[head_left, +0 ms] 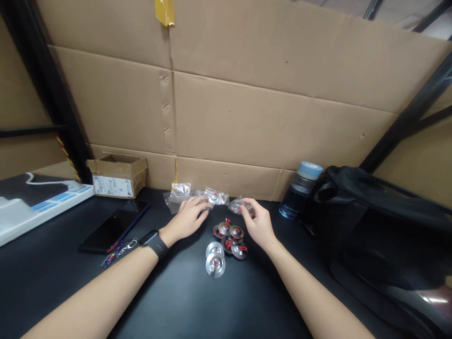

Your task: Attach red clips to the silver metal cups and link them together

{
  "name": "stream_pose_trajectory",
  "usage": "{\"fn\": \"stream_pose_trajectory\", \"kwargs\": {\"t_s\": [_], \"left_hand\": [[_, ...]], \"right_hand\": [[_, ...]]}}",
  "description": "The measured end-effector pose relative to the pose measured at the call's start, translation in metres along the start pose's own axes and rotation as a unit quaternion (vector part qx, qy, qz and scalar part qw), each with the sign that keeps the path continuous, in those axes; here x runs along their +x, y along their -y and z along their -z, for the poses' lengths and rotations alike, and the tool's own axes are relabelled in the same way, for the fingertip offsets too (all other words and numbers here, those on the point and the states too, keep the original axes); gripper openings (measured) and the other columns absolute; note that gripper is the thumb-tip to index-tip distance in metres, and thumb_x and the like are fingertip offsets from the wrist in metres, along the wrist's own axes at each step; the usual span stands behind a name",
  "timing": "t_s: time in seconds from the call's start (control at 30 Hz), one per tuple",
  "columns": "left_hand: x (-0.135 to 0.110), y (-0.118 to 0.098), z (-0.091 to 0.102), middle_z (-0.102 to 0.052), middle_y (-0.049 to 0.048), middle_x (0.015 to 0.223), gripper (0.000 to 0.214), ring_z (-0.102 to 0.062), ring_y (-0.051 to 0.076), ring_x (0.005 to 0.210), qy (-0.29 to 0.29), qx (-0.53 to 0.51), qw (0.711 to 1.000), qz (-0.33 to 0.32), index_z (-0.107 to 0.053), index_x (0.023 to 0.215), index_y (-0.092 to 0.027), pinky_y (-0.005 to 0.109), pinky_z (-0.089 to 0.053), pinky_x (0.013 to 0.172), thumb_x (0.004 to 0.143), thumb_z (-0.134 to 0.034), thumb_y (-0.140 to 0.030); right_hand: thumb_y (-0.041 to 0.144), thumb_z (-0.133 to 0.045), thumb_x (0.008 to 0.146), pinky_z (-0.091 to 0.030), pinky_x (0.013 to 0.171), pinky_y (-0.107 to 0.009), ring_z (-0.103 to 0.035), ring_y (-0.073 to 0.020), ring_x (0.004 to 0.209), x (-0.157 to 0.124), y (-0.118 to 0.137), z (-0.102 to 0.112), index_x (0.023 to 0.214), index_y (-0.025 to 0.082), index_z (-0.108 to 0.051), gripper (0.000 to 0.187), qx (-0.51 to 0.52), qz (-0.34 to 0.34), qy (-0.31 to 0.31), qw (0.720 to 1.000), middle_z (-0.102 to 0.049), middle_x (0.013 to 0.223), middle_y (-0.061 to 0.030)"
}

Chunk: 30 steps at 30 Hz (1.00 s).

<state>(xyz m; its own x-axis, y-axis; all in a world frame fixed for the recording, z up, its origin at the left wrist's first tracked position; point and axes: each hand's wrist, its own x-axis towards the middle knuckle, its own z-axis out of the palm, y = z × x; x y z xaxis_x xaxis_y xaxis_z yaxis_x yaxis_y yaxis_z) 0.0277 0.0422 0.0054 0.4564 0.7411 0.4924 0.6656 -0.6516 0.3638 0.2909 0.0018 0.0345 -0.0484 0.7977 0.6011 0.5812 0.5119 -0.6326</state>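
Observation:
Several small silver metal discs with red cords [228, 238] lie in a loose cluster on the black table [52, 278], between my two hands. My left hand [189, 217], with a black watch on its wrist, rests on clear plastic bags [192, 194] by the cardboard wall, its fingers curled over one of them. My right hand [257, 221] pinches another small clear bag [237, 205] just behind the discs.
A dark phone [115, 225] and a keyring [118, 250] lie to the left. A small open cardboard box [118, 175] and a white tray [38, 202] stand further left. A blue-lidded bottle [300, 188] and a black bag [381, 221] are on the right. A cardboard wall [247, 103] closes the back.

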Motion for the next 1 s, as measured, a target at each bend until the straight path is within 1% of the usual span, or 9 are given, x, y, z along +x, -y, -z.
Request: {"fn": "stream_pose_trajectory", "kwargs": {"t_s": [0.07,0.13,0.3,0.43,0.6,0.73,0.8,0.9,1.0], "left_hand": [[0.002,-0.017,0.008,-0.066,0.0068,0.132,0.032,-0.058,0.026,0.125,-0.023,-0.067,0.997,-0.009,-0.066,0.122,-0.026,0.045,-0.043,0.110,0.105,-0.041,-0.039],[0.002,-0.035,0.014,-0.070,0.0063,0.125,0.032,-0.064,0.024,0.115,-0.030,-0.147,0.989,-0.008,-0.063,0.124,-0.025,0.038,-0.048,0.103,0.104,-0.046,-0.043],[-0.002,-0.062,0.017,-0.072,0.0052,0.118,0.030,-0.068,0.022,0.105,0.009,-0.213,0.976,-0.038,-0.065,0.122,-0.024,0.033,-0.052,0.094,0.102,-0.051,-0.043],[-0.004,-0.063,0.017,-0.074,0.0039,0.109,0.031,-0.069,0.020,0.094,0.027,-0.230,0.972,-0.035,-0.066,0.122,-0.025,0.030,-0.053,0.086,0.105,-0.045,-0.039],[-0.003,-0.058,0.018,-0.076,0.0029,0.093,0.038,-0.070,0.019,0.083,0.044,-0.265,0.963,-0.016,-0.062,0.133,-0.023,0.030,-0.054,0.080,0.107,-0.039,-0.039],[-0.003,-0.058,0.015,-0.076,0.0024,0.084,0.040,-0.071,0.019,0.078,0.058,-0.333,0.941,0.008,-0.062,0.134,-0.022,0.032,-0.056,0.080,0.107,-0.039,-0.040],[-0.003,-0.059,0.012,-0.076,0.0037,0.090,0.037,-0.072,0.019,0.079,0.064,-0.366,0.928,0.020,-0.062,0.133,-0.021,0.033,-0.058,0.080,0.106,-0.044,-0.039],[-0.004,-0.061,0.009,-0.073,0.0084,0.117,0.037,-0.073,0.021,0.094,0.063,-0.406,0.912,0.023,-0.059,0.133,-0.021,0.034,-0.060,0.087,0.098,-0.058,-0.032],[-0.006,-0.063,0.008,-0.068,0.0105,0.128,0.047,-0.071,0.023,0.106,0.052,-0.404,0.913,0.000,-0.057,0.135,-0.020,0.036,-0.058,0.095,0.089,-0.065,-0.018]], "right_hand": [[0.037,-0.055,0.099,-0.056,0.072,-0.032,-0.070,-0.0204,0.076,-0.004,0.010,-0.002,0.111,0.022,-0.068,0.023,0.018,0.021,0.031,0.999,-0.075,0.097,-0.0063],[0.036,-0.055,0.099,-0.058,0.079,-0.034,-0.072,-0.0218,0.085,-0.009,0.018,-0.004,0.112,0.023,-0.067,0.022,0.040,0.030,0.054,0.997,-0.075,0.103,-0.0070],[0.032,-0.056,0.099,-0.059,0.088,-0.036,-0.073,-0.0224,0.097,-0.019,0.031,-0.007,0.121,0.026,-0.062,0.024,0.091,0.035,0.096,0.991,-0.075,0.111,-0.0062],[0.031,-0.057,0.099,-0.059,0.084,-0.035,-0.074,-0.0214,0.091,-0.021,0.034,-0.007,0.123,0.026,-0.058,0.024,0.106,0.032,0.119,0.987,-0.075,0.107,-0.0055],[0.032,-0.057,0.099,-0.054,0.065,-0.029,-0.067,-0.0171,0.066,-0.022,0.033,-0.008,0.105,0.026,-0.047,0.013,0.156,-0.004,0.113,0.981,-0.068,0.075,0.0018],[0.035,-0.057,0.099,-0.051,0.061,-0.027,-0.066,-0.0165,0.064,-0.023,0.032,-0.011,0.105,0.028,-0.041,0.019,0.213,-0.036,0.093,0.972,-0.067,0.076,0.0027],[0.037,-0.058,0.099,-0.051,0.060,-0.027,-0.065,-0.0156,0.063,-0.023,0.031,-0.013,0.107,0.028,-0.041,0.021,0.231,-0.045,0.087,0.968,-0.066,0.078,0.0026],[0.038,-0.059,0.099,-0.051,0.059,-0.026,-0.063,-0.0146,0.062,-0.024,0.029,-0.014,0.109,0.027,-0.042,0.022,0.241,-0.053,0.085,0.965,-0.065,0.076,0.0027],[0.040,-0.058,0.099,-0.049,0.057,-0.025,-0.062,-0.0138,0.058,-0.024,0.029,-0.014,0.103,0.027,-0.043,0.021,0.262,-0.063,0.085,0.959,-0.063,0.068,0.0046]]}}
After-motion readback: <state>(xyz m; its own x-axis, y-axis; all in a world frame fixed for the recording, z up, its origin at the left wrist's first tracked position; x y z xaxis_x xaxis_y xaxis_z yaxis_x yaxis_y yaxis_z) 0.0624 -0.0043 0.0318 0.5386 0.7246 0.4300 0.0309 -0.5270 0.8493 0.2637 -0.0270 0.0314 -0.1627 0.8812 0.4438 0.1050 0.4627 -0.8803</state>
